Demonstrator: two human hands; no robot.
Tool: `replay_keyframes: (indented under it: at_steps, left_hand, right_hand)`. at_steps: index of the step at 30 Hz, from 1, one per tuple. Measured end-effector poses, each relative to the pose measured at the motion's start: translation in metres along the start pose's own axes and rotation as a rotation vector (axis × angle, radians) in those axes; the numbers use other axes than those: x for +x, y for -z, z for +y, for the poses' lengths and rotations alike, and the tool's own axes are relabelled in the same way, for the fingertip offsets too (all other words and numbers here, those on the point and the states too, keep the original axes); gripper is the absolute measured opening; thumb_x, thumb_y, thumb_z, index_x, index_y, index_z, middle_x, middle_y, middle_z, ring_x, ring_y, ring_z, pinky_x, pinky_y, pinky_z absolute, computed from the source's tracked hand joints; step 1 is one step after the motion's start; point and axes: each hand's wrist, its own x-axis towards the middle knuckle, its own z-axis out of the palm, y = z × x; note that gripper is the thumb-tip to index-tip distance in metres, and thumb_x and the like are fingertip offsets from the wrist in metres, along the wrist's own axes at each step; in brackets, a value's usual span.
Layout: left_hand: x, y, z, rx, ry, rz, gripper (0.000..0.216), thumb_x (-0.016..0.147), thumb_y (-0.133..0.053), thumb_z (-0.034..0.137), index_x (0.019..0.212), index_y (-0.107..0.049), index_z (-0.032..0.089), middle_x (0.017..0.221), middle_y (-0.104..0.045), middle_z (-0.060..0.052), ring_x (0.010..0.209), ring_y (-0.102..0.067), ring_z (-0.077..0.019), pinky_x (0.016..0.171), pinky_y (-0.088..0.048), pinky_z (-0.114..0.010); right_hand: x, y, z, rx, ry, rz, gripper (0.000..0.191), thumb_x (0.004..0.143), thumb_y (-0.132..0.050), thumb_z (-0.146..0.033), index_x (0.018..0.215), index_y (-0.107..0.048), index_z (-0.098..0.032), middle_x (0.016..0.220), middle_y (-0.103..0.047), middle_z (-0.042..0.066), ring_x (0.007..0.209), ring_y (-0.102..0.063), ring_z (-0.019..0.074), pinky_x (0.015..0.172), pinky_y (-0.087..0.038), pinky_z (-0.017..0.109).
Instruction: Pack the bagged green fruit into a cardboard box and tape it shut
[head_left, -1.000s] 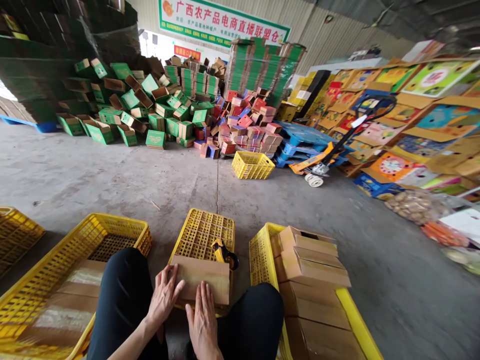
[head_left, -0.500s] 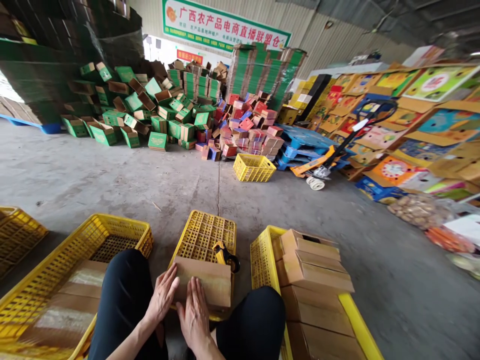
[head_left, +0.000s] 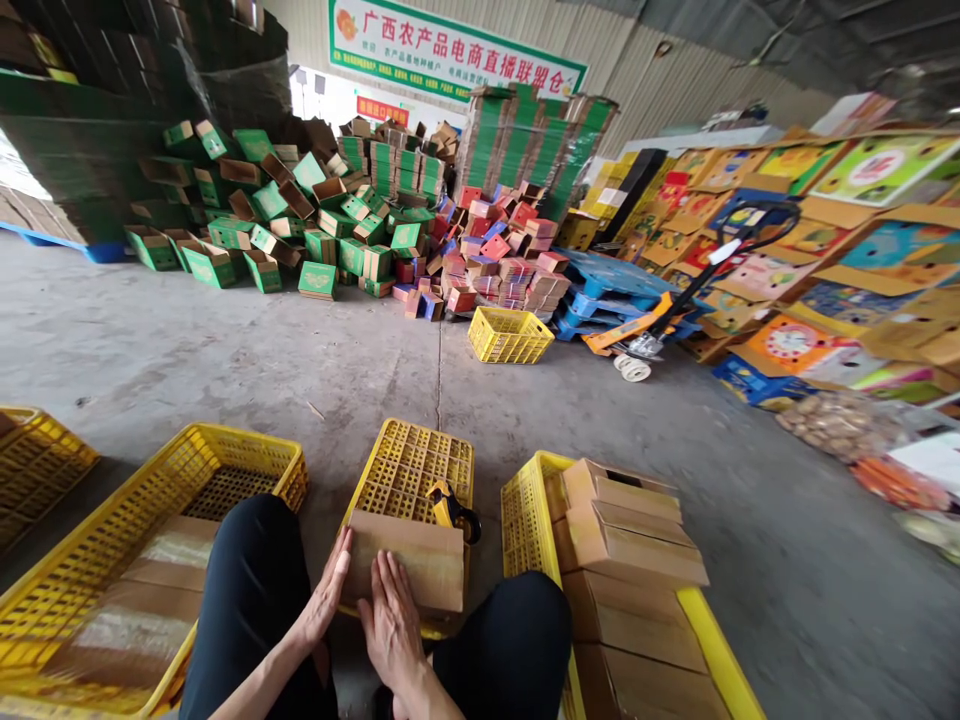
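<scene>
A closed brown cardboard box [head_left: 429, 565] lies on an upturned yellow plastic crate [head_left: 412, 460] between my knees. My left hand [head_left: 324, 590] is stretched out flat against the box's left end, fingers straight. Across the box's top near its front edge rests my right hand [head_left: 392, 615], palm down with fingers extended. Just behind the box, at the crate's right side, sits a yellow and black tape dispenser [head_left: 453, 512]; neither hand touches it.
To my right, a yellow crate [head_left: 529, 510] holds several cardboard boxes [head_left: 637, 600]. Taped boxes [head_left: 124, 630] lie in the long yellow crate [head_left: 187, 450] on my left. Farther off stand another yellow crate [head_left: 511, 336], a pallet jack [head_left: 637, 345] and piled green cartons [head_left: 315, 280].
My left hand has shifted from the box's top left corner to flat against its left end. My right hand stays on top, moved only slightly.
</scene>
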Motion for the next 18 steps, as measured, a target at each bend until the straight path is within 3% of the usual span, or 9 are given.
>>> replay_keyframes:
  at_steps: [8, 14, 18]
  left_hand:
    - [0.001, 0.012, 0.003, -0.284, 0.088, -0.166, 0.083, 0.103, -0.020, 0.073, 0.171, -0.015, 0.025, 0.177, -0.009, -0.003, 0.163, -0.004, -0.0259, 0.134, -0.003, -0.046]
    - [0.002, 0.012, 0.009, -0.175, 0.088, -0.157, 0.077, 0.106, -0.011, 0.065, 0.171, -0.010, 0.024, 0.177, -0.013, -0.005, 0.162, -0.010, -0.0267, 0.133, -0.015, -0.050]
    - [0.004, 0.012, 0.006, -0.115, 0.058, -0.124, 0.074, 0.108, -0.010, 0.061, 0.171, -0.015, 0.023, 0.175, -0.021, -0.007, 0.161, -0.016, -0.0270, 0.132, -0.021, -0.051]
  right_hand:
    - [0.013, -0.003, -0.001, 0.112, 0.020, -0.033, 0.066, 0.098, -0.061, -0.021, 0.160, -0.043, -0.014, 0.164, -0.046, 0.013, 0.154, -0.041, 0.0332, 0.123, -0.044, 0.053]
    - [0.037, -0.007, -0.006, 0.093, 0.099, -0.049, 0.072, 0.098, -0.056, -0.019, 0.166, -0.031, -0.018, 0.165, -0.045, 0.009, 0.155, -0.039, 0.0312, 0.125, -0.040, 0.053]
    - [0.052, -0.007, -0.007, 0.051, 0.111, -0.023, 0.070, 0.102, -0.048, -0.018, 0.168, -0.024, -0.020, 0.165, -0.047, 0.007, 0.154, -0.041, 0.0280, 0.125, -0.039, 0.050]
